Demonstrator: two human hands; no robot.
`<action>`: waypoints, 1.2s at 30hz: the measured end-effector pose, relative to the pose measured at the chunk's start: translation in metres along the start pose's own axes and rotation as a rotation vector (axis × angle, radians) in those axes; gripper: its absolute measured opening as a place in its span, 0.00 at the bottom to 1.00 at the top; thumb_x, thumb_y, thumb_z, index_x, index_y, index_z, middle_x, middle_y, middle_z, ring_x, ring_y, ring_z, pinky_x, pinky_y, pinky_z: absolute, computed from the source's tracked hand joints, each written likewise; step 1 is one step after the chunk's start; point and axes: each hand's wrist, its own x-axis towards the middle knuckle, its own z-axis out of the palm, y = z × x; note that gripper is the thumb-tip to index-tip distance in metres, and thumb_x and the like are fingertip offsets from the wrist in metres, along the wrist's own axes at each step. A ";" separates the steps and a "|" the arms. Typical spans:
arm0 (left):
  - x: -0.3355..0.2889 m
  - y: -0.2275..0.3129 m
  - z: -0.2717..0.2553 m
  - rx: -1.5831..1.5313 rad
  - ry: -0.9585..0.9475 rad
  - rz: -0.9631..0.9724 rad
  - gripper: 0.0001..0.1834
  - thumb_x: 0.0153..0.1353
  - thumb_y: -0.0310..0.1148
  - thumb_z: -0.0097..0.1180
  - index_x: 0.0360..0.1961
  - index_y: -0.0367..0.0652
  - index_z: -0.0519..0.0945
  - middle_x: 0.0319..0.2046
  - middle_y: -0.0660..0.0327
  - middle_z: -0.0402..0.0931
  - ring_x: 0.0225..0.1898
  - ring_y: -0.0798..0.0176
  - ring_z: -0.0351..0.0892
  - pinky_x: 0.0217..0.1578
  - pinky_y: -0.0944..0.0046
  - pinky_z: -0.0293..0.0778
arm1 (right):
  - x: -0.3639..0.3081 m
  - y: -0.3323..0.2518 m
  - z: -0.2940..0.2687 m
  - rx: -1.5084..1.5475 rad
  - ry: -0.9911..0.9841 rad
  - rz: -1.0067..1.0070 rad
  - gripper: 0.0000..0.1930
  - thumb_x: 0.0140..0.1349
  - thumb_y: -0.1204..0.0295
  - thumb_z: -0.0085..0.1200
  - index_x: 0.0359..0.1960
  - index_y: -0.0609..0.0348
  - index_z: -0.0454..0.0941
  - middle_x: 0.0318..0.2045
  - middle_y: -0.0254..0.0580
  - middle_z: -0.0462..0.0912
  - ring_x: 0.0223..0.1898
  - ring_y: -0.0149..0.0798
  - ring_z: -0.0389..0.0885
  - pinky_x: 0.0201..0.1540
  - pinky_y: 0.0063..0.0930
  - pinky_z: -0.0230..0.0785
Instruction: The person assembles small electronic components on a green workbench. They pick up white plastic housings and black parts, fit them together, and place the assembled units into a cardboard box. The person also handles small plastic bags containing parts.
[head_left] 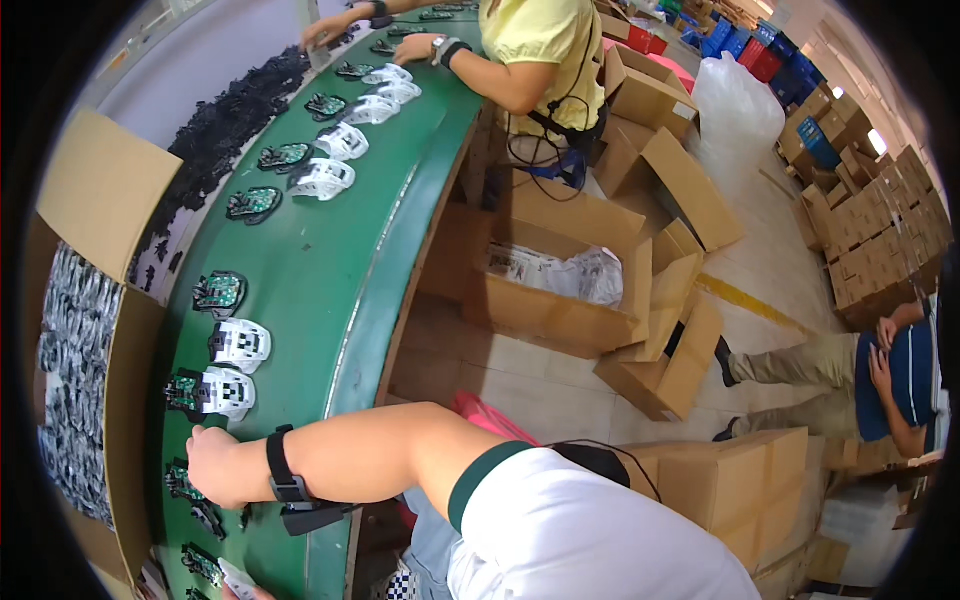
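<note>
My right hand [215, 466], a black band on its wrist, reaches over the green belt. Its fingers are curled in beside a black mouse base with a green circuit board [178, 480]; what they grip is hidden. At the lower edge only part of my left hand [262, 594] shows, holding a white mouse shell [236, 577]. Next to it lies another mouse base with a circuit board [200, 563]. A small black part [207, 520] rests below my right hand. Just beyond that hand, a white shell [228, 393] sits against an open base [182, 391].
More white shells [322, 178] and bases [254, 204] line the green belt [320, 270]. Dark small parts [235, 120] heap along its far side. A carton of wrapped parts [75, 370] stands left. A co-worker in yellow [540, 60] works farther up; cartons [560, 318] stand right.
</note>
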 end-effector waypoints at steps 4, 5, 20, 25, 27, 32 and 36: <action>0.004 0.021 -0.011 -0.135 -0.026 -0.104 0.24 0.65 0.30 0.64 0.59 0.26 0.77 0.46 0.43 0.82 0.42 0.51 0.84 0.43 0.58 0.82 | -0.001 -0.002 0.001 0.028 0.046 0.110 0.23 0.55 0.52 0.66 0.41 0.61 0.87 0.42 0.47 0.83 0.47 0.48 0.77 0.48 0.36 0.73; 0.003 0.021 -0.011 -0.169 -0.024 -0.089 0.24 0.66 0.30 0.63 0.59 0.26 0.76 0.46 0.43 0.82 0.42 0.52 0.84 0.43 0.58 0.81 | 0.002 -0.002 0.005 -0.016 0.049 0.124 0.25 0.56 0.51 0.65 0.43 0.62 0.86 0.42 0.47 0.82 0.48 0.48 0.77 0.47 0.35 0.73; -0.035 -0.020 0.017 -0.312 0.086 -0.250 0.21 0.62 0.26 0.61 0.55 0.25 0.77 0.45 0.46 0.83 0.47 0.56 0.83 0.52 0.55 0.78 | 0.006 0.024 0.015 0.121 0.515 -0.126 0.13 0.63 0.60 0.56 0.33 0.58 0.81 0.33 0.46 0.83 0.43 0.52 0.81 0.38 0.47 0.81; 0.005 0.048 -0.011 -0.766 -0.013 -0.353 0.20 0.63 0.29 0.62 0.55 0.31 0.80 0.37 0.60 0.86 0.35 0.70 0.82 0.39 0.65 0.80 | -0.028 -0.010 -0.035 0.799 0.466 -0.392 0.21 0.58 0.66 0.66 0.50 0.59 0.76 0.42 0.45 0.74 0.42 0.45 0.76 0.45 0.35 0.73; 0.004 0.048 -0.006 -0.796 0.077 -0.284 0.21 0.62 0.29 0.63 0.55 0.31 0.80 0.37 0.60 0.86 0.34 0.72 0.82 0.37 0.67 0.79 | -0.033 -0.028 -0.036 0.899 0.301 -0.541 0.31 0.52 0.68 0.70 0.58 0.59 0.72 0.48 0.45 0.70 0.46 0.42 0.74 0.47 0.31 0.71; -0.003 0.050 -0.013 -0.823 0.141 -0.323 0.23 0.62 0.30 0.64 0.56 0.31 0.79 0.37 0.58 0.87 0.33 0.71 0.83 0.36 0.68 0.79 | -0.046 -0.049 -0.027 0.932 0.284 -0.521 0.36 0.53 0.78 0.66 0.66 0.58 0.68 0.52 0.49 0.67 0.46 0.46 0.74 0.50 0.33 0.74; -0.005 0.045 -0.017 -0.859 0.128 -0.343 0.23 0.62 0.30 0.64 0.57 0.31 0.79 0.38 0.59 0.87 0.34 0.72 0.82 0.37 0.68 0.79 | -0.041 -0.046 -0.021 0.768 0.548 -0.501 0.35 0.54 0.79 0.68 0.65 0.62 0.69 0.51 0.49 0.72 0.45 0.41 0.77 0.45 0.29 0.77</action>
